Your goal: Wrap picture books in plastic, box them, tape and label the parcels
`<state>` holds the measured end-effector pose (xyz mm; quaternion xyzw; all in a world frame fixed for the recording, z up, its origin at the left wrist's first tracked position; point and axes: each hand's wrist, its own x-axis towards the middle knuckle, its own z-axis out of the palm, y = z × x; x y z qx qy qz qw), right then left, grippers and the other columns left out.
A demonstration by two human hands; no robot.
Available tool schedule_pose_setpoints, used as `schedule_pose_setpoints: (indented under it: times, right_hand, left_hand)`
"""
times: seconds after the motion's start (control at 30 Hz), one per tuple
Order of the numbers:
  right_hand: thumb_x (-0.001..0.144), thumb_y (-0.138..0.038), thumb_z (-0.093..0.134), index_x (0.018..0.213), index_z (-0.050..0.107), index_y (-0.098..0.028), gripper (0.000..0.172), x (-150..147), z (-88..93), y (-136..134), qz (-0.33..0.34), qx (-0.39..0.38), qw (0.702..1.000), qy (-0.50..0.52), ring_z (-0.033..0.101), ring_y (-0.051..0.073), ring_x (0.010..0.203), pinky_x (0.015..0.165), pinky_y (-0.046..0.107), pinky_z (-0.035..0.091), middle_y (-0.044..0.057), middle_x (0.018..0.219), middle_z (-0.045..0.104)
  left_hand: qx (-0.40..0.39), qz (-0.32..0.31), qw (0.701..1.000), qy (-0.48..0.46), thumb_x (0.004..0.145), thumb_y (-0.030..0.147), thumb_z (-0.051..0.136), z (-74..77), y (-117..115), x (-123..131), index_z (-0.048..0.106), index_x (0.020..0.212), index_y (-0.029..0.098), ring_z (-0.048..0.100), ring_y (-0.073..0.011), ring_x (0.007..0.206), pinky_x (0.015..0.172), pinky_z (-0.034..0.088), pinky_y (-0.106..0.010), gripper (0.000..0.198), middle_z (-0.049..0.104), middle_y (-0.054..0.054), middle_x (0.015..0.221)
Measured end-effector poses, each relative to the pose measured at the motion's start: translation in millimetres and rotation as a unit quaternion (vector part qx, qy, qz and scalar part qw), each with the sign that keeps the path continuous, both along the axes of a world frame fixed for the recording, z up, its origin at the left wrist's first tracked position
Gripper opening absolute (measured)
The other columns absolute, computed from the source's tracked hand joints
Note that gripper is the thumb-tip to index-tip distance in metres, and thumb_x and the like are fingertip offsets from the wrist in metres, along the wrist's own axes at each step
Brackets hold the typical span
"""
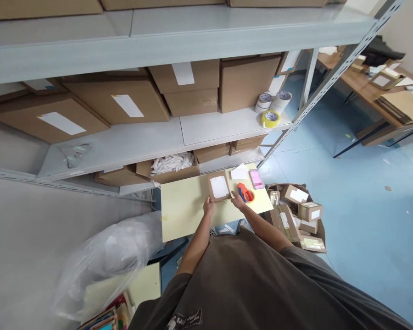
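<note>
1. The box is on the yellow surface, about midway between the left and right edges and up against the far edge. Whether it rests flat or is slightly raised, I cannot tell. A white label covers most of its upper face.
2. Left hand: fingers closed on the box at its near left corner.
3. Right hand: fingers spread, pointing toward the near right corner of the box. Contact with the box cannot be confirmed.
4. Dispenser, orange and blue: on the surface just beyond the right hand, between the box and the right edge.
5. Papers, white: at the far edge, right of the box. A pink item, details blurred, lies beside them near the far right corner.
6. Shelf, past the far edge: carries cartons, with white rolls and a yellow roll near its right end.
7. Floor, off the right edge: a bin of small boxes.
8. Clear plastic bulges off the near left corner.
</note>
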<state>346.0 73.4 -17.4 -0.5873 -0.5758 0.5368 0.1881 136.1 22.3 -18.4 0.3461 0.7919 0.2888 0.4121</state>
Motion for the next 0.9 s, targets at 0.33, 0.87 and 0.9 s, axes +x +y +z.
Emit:
schedule_pose_setpoints:
  times: [0.33,0.87,0.9]
  right_hand:
    - [0.084,-0.026,0.057,0.162,0.051,-0.022,0.078,70.6,-8.4,99.0,-0.087,0.048,0.994,-0.052,0.063,0.03,0.138,0.12,0.047,0.049,0.01,0.159,0.06]
    - [0.083,-0.016,0.061,0.165,0.041,-0.011,0.084,81.9,-91.6,145.8,0.08,0.005,0.981,-0.179,0.023,0.035,0.166,0.13,0.051,0.034,0.02,0.177,0.029]
    - [0.083,-0.016,0.061,0.164,0.043,-0.012,0.083,81.8,-91.1,144.8,0.072,0.006,0.984,-0.163,0.025,0.035,0.165,0.13,0.051,0.034,0.02,0.176,0.031]
  left_hand:
    - [0.122,-0.121,0.984,0.05,0.1,0.026,0.055,25.8,133.2,65.2,0.069,0.14,0.02,0.072,-0.024,0.114,0.105,0.052,-0.033,0.042,0.075,-0.013,0.13]
    - [-0.095,-0.065,0.985,0.125,0.096,0.028,0.066,-71.1,226.0,136.9,0.074,0.119,0.013,0.073,-0.0296,0.113,0.095,0.051,-0.035,0.028,0.079,-0.02,0.115]
    - [-0.086,-0.062,0.987,0.119,0.097,0.027,0.066,-71.4,223.8,137.6,0.076,0.115,0.013,0.073,-0.0308,0.111,0.095,0.051,-0.036,0.025,0.079,-0.02,0.111]
